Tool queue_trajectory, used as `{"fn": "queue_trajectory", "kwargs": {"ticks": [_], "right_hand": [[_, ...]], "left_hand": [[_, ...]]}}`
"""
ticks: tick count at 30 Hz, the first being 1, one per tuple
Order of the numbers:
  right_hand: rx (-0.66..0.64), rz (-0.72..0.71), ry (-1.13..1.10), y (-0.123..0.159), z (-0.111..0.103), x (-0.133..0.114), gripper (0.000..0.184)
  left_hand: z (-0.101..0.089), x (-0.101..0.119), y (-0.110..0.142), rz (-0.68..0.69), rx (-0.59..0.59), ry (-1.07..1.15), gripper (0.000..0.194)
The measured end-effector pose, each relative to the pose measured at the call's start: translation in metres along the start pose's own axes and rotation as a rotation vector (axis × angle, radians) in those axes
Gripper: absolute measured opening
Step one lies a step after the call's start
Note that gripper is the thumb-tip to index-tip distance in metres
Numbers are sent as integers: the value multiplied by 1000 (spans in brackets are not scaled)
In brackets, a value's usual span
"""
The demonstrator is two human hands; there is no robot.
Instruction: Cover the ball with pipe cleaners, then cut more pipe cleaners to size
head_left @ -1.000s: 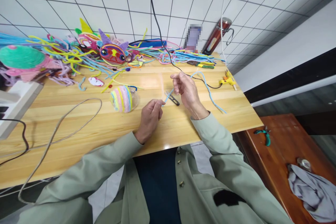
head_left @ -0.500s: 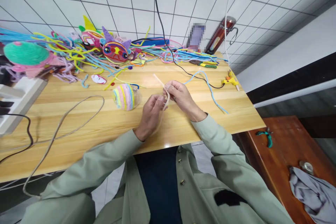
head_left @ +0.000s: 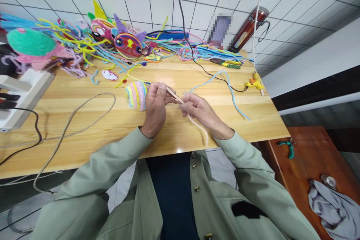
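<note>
A pale pinkish-white pipe cleaner (head_left: 199, 125) runs between my hands above the wooden table. My right hand (head_left: 203, 111) pinches it partway along, and its loose tail curves down toward the table's front edge. My left hand (head_left: 156, 108) is closed around its other end, thumb up; part of that end is hidden by the fingers. Just left of my left hand sits a ball striped in yellow, pink and blue (head_left: 135, 96), partly covered by the hand. Beyond my right hand a light blue pipe cleaner (head_left: 231, 92) lies bent on the table.
Along the wall lie heaped pipe cleaners (head_left: 92, 48), a fish-like figure (head_left: 128, 45) and a green-and-pink piece (head_left: 30, 43). A yellow glue gun (head_left: 254, 83), pliers (head_left: 229, 63) and a red-brown flask (head_left: 250, 30) are on the right. A cable (head_left: 66, 127) loops at left.
My left hand has moved up and left, in front of the striped ball. My right hand has shifted slightly right and down, and the pale pipe cleaner's tail now hangs below it.
</note>
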State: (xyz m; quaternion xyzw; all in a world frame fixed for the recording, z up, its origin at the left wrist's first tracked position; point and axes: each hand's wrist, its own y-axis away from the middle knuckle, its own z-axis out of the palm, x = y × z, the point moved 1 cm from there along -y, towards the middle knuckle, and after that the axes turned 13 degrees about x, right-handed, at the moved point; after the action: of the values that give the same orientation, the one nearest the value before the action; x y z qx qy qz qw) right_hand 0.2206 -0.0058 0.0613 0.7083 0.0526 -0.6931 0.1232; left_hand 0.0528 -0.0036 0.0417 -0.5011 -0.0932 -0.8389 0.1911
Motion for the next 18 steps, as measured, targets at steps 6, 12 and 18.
{"fn": "queue_trajectory", "kwargs": {"ticks": [6, 12, 18], "right_hand": [[126, -113, 175, 14, -5, 12, 34], [225, -322, 305, 17, -5, 15, 33], [207, -681, 482, 17, -7, 20, 25]], "left_hand": [[2, -1, 6, -57, 0, -22, 42], [5, -1, 10, -83, -30, -55, 45], [4, -4, 7, -181, -16, -34, 40]]}}
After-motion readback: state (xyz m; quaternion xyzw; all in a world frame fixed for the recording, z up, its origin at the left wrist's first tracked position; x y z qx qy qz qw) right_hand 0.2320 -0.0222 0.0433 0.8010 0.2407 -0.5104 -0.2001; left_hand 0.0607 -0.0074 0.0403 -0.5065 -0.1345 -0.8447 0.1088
